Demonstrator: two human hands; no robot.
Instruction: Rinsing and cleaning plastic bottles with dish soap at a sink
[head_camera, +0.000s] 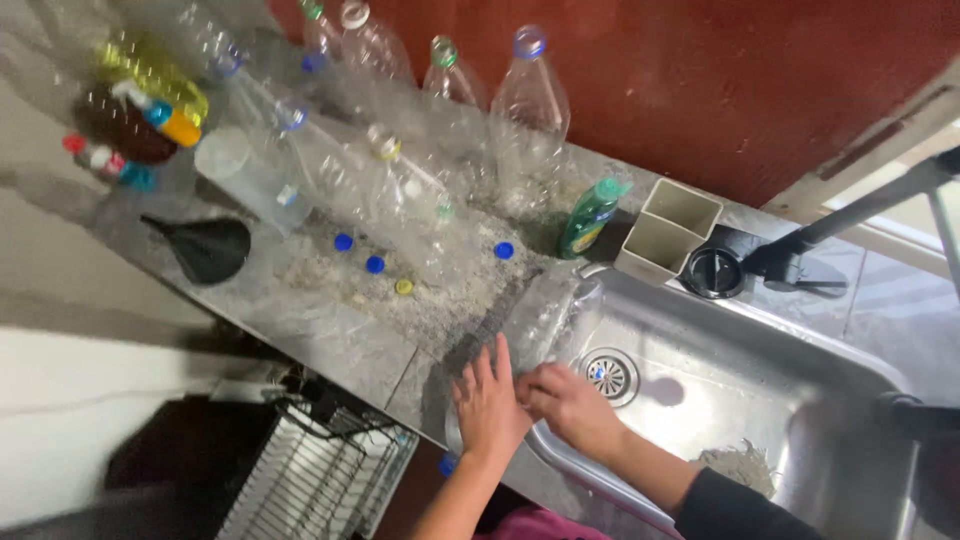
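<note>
A clear, glossy plastic bottle (540, 320) lies by the shiny brushed-metal sink (800, 400), on a speckled, polished stone tabletop (340, 340).

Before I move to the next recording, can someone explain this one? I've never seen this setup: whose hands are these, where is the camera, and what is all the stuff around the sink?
There is no machine here. One camera is worn on a person's head and looks down, so the two bare hands belong to the wearer. The left hand and right hand meet on a clear plastic bottle lying across the edge of a steel sink; the fingers of the left hand press flat on it. How tightly either hand grips is hard to tell. On the stone counter lie many empty clear bottles, loose blue caps, a black funnel and a green soap bottle. A beige divided holder and a black tap stand behind the sink, and a wire rack sits below the counter.
</note>
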